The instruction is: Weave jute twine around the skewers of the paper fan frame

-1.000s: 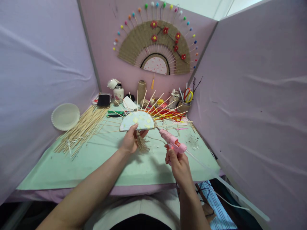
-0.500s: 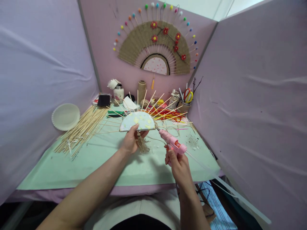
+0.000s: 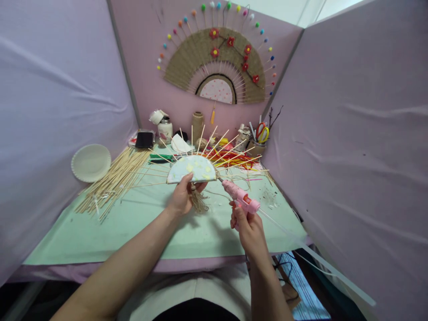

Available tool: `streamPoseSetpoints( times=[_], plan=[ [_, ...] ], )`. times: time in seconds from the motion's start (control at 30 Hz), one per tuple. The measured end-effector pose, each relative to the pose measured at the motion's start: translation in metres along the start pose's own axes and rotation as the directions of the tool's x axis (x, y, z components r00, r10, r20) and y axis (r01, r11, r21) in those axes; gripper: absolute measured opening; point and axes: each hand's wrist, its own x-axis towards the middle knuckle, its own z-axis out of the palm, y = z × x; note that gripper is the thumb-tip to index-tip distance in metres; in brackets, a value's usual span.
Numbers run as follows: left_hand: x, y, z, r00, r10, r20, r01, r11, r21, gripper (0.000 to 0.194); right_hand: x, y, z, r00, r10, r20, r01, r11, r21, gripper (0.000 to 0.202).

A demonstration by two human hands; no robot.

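Observation:
Above the table, my left hand grips a half-round fan base by its straight lower edge, thumb on the front. The base is pale blue with yellow patches, and thin wooden sticks spread out from its rim. A twine tassel hangs below it, beside my fingers. My right hand is closed round the handle of a pink glue gun. Its nozzle points at the right corner of the base; whether it touches is too small to tell. A long clear glue stick juts from the gun's back.
A heap of loose sticks lies left, next to a white plate. Behind stand a jar, a twine spool and a holder with scissors. Red and yellow pipe cleaners lie behind the base. A finished fan hangs on the back wall.
Both hands, the fan base and the glue gun stay almost in place. The whole view has shifted very slightly.

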Motion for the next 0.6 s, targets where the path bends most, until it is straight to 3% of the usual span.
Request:
streamPoseSetpoints(
  times=[0.23, 0.37, 0.5, 0.6],
  plan=[
    [0.000, -0.002, 0.001, 1.000, 0.007, -0.004, -0.007, 1.000, 0.018, 0.037, -0.004, -0.007, 0.000, 1.000, -0.013, 0.014, 0.013, 0.999, 0.036, 0.044],
    [0.001, 0.000, 0.000, 1.000, 0.010, -0.009, -0.010, 1.000, 0.010, 0.034, -0.007, -0.014, -0.006, 0.999, -0.046, -0.018, 0.046, 0.999, -0.027, 0.044],
    [0.005, 0.009, -0.001, 0.997, 0.056, -0.059, -0.057, 0.998, -0.028, 0.032, 0.004, -0.014, -0.036, 0.985, -0.121, -0.119, 0.084, 0.956, -0.281, 0.044],
    [0.010, 0.018, -0.001, 0.991, 0.096, -0.089, -0.102, 0.993, -0.064, 0.033, 0.028, -0.003, -0.073, 0.968, -0.198, -0.155, 0.088, 0.845, -0.527, 0.036]
  ],
)
